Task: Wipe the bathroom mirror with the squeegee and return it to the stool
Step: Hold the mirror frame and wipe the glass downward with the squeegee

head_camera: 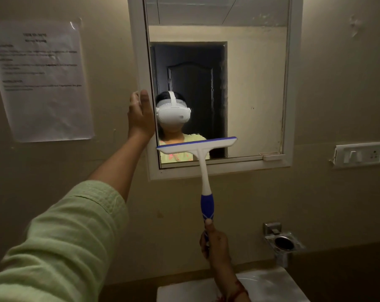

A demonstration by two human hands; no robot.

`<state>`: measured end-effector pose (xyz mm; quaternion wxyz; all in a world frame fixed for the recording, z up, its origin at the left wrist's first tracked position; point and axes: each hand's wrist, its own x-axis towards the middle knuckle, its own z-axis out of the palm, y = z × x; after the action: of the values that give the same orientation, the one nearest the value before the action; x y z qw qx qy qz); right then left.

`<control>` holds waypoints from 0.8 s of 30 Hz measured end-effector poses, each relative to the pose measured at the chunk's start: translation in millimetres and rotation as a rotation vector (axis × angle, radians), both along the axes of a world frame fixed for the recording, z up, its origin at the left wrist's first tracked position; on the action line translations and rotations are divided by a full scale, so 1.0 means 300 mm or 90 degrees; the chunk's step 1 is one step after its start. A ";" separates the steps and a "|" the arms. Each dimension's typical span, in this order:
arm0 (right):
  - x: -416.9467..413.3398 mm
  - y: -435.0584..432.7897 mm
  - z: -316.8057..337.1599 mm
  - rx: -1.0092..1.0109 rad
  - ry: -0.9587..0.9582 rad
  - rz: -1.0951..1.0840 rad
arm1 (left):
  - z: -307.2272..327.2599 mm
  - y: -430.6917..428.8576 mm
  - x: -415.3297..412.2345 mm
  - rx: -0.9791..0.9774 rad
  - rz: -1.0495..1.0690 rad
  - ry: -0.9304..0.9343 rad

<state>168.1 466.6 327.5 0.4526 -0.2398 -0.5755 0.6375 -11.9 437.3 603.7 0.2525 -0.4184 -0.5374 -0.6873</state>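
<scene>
Green sleeve (60, 236) nearest; left hand (141, 115) open, flat on mirror (254, 94) frame. Right hand (215, 245) clenched round squeegee (201, 162) handle (blade low on glass).

Squeegee (203, 171) glossy plastic, mirror (250, 94) glass smudgy, white frame (217, 167) smooth, notice (43, 83) crinkly paper, holder (282, 243) shiny metal.

Dim, yellowish light falls over a plain beige wall (206, 214). A printed paper sheet (44, 80) is stuck up at left, its text too blurred to read, and a white switch plate (360, 154) sits at right. Lower right, a chrome wall holder (281, 243) hangs above what looks like a white basin (271, 286).
</scene>
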 end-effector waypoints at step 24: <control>0.180 0.038 0.797 0.197 0.259 -0.094 | -0.006 -0.001 -0.005 -0.001 0.030 0.022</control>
<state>222.0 478.1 566.7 0.6354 -0.0759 -0.5441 0.5427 -13.4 436.9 602.0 0.2778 -0.4175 -0.5432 -0.6733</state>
